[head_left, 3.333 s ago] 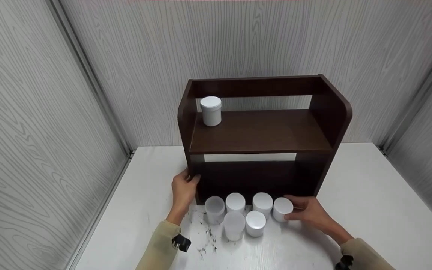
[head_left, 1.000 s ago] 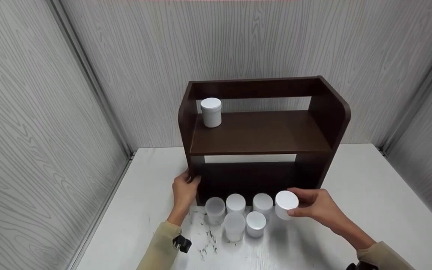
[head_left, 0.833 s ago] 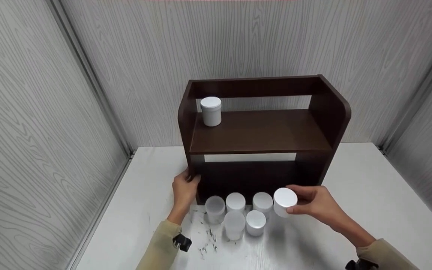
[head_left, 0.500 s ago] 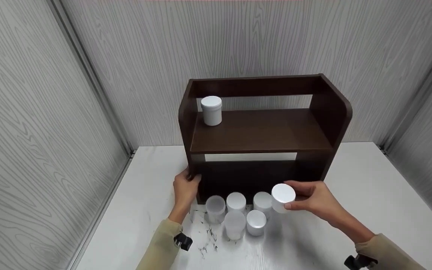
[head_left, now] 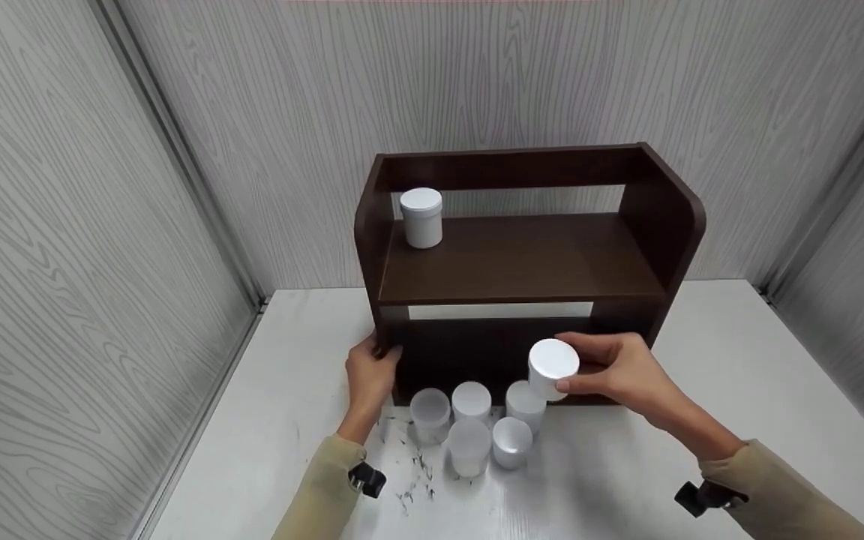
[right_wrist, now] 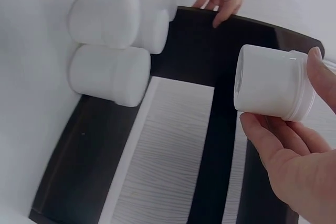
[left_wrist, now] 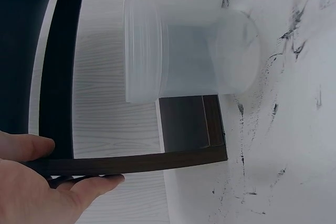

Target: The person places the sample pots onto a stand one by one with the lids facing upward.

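Observation:
My right hand [head_left: 631, 379] pinches a white lidded jar [head_left: 553, 360] between thumb and fingers, raised in front of the shelf's lower opening. In the right wrist view the jar [right_wrist: 270, 82] is clear of every other surface, gripped by the right hand [right_wrist: 294, 166]. My left hand [head_left: 370, 382] grips the left side panel of the dark brown two-level shelf [head_left: 522, 259]; in the left wrist view thumb and fingers of the left hand [left_wrist: 47, 182] lie on either side of the panel [left_wrist: 142, 162]. Another white jar [head_left: 423, 219] stands upright at the upper level's left end.
Several jars stand on the white table [head_left: 312, 330] before the shelf: a translucent one [head_left: 430, 416] at the left, another [head_left: 469, 448] in front, and white ones [head_left: 511, 442] to the right. Grey wood-grain walls [head_left: 507, 75] enclose the table. Dark marks show near the jars.
My right hand has taken the rightmost jar off the table and moved it up and slightly left. My left hand has kept its grip on the shelf side.

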`<state>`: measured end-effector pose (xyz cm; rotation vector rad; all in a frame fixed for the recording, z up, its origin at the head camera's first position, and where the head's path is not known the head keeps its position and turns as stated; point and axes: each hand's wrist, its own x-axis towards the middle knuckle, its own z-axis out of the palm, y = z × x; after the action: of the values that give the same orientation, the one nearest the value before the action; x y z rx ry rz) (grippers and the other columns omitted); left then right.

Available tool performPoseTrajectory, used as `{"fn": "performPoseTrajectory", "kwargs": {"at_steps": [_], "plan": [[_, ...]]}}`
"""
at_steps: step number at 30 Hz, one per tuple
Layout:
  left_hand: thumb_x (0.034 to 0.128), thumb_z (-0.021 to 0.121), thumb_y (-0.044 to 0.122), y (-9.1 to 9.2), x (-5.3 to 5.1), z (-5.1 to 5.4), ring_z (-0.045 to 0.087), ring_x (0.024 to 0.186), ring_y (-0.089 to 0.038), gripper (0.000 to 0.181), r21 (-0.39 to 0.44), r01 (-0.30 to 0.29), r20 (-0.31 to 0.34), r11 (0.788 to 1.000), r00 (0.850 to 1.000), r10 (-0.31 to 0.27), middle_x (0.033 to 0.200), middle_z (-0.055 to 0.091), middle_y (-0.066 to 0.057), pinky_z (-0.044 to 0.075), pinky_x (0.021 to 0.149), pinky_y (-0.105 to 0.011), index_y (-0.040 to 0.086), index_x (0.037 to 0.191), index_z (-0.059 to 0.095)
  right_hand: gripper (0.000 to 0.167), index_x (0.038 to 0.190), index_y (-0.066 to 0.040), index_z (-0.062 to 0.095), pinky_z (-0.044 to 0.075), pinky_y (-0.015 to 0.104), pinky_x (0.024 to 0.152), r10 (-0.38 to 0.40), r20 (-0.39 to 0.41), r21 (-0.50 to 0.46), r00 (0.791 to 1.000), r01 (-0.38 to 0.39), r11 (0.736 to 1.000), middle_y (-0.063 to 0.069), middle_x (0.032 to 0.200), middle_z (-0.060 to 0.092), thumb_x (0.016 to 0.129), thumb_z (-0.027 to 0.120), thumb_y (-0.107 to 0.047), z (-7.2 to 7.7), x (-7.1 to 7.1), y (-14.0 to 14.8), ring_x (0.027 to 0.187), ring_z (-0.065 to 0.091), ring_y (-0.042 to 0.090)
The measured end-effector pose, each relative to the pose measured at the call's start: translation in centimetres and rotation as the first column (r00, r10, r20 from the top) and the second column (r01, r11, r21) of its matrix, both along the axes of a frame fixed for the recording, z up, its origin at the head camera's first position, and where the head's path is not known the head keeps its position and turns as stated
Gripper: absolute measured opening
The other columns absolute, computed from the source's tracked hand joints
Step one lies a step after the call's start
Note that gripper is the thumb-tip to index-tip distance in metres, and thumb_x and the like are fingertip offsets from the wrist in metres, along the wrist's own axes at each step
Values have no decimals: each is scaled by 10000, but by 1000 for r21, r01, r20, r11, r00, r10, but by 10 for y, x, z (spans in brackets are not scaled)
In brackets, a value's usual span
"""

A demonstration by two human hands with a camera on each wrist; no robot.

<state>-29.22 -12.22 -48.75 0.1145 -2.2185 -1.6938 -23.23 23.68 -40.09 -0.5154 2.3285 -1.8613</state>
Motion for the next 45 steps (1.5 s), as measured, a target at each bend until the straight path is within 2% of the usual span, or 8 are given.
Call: {"fn": "performPoseTrajectory", "kwargs": {"at_steps": [9, 17, 31, 37, 45], "plan": [[984, 641, 56, 1, 0, -2, 633, 1229, -381, 430, 9, 18, 5, 1000, 1000, -18, 1304, 671, -279, 513, 1029, -500, -126, 1373, 613, 684, 1375, 35, 669, 594, 336, 908, -19, -38, 43, 999, 20, 999, 152, 1262, 732, 762, 950, -82, 27, -6, -10, 1109, 732, 228], [980, 651, 48, 0, 0, -1, 654, 1194, -375, 390, -9, -11, 15, 1000, 1000, 11, 1268, 692, -269, 529, 1004, -496, -106, 1338, 653, 660, 1353, 4, 697, 596, 337, 902, 0, -74, 25, 997, 2, 1000, 131, 1227, 750, 751, 955, -71, 48, -13, -23, 1106, 730, 239], [963, 663, 28, 0, 0, -2, 637, 1238, -381, 411, -10, -13, 7, 1000, 1000, 13, 1292, 683, -272, 517, 1035, -495, -114, 1349, 642, 663, 1346, 23, 697, 591, 336, 915, -3, -80, 0, 997, 3, 1000, 132, 1281, 730, 738, 955, -46, 60, -30, -49, 1191, 694, 271], [978, 652, 40, -2, 0, -2, 633, 1241, -377, 443, 4, 4, 20, 1000, 1000, -4, 1307, 675, -270, 514, 1039, -484, -116, 1389, 606, 655, 1352, 42, 685, 597, 323, 892, 18, -96, -24, 995, -21, 1000, 154, 1261, 733, 751, 940, -22, 67, -39, -59, 1151, 709, 250], [985, 645, 32, -2, 1, -2, 641, 1225, -380, 435, 16, 18, 14, 1000, 1000, -19, 1308, 672, -274, 527, 1021, -476, -115, 1392, 603, 653, 1358, 60, 669, 602, 370, 895, 51, -90, -95, 995, -59, 994, 177, 1249, 733, 759, 925, 13, 82, -49, -75, 1131, 724, 273]]}}
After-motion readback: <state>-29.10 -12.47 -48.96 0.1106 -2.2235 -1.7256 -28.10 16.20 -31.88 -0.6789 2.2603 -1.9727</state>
